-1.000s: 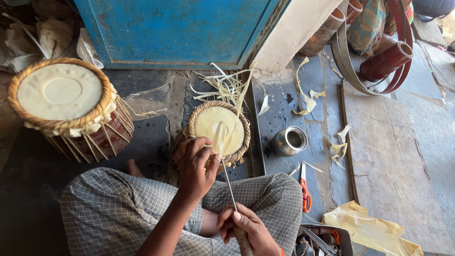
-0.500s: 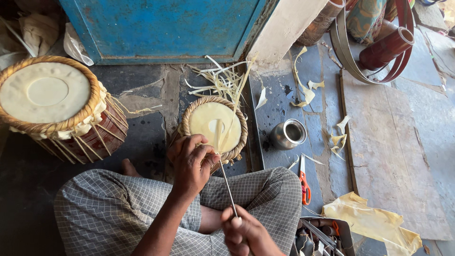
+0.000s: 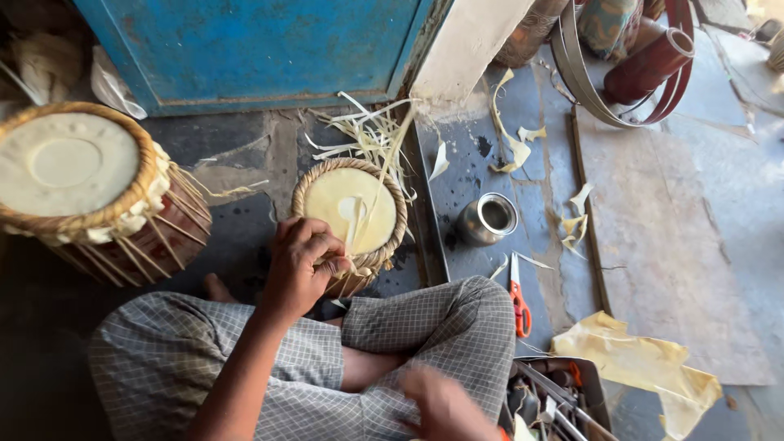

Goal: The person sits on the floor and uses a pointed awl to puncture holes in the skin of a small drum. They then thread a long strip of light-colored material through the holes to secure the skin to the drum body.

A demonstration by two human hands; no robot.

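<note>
A small drum [image 3: 327,204] with a pale yellow head and a braided rim stands on the floor in front of my crossed legs. My left hand [image 3: 300,265] rests on its near rim, fingers pinched on a thin pale hide strip [image 3: 377,192]. The strip runs from my fingers up across the drumhead toward the wall. My right hand [image 3: 445,406] is low over my right knee and blurred; I cannot tell whether it holds anything.
A larger laced drum [image 3: 69,163] stands at the left. Loose hide strips [image 3: 367,135] lie behind the small drum. A metal cup [image 3: 487,219], red-handled scissors [image 3: 518,298], a tool tray [image 3: 555,392] and a yellow hide sheet [image 3: 645,359] are on the right. A blue door [image 3: 245,49] closes the back.
My right hand, which held a thin line running down from my left hand, has dropped lower and blurred. The strip now lies up across the drumhead. My left hand stays at the rim.
</note>
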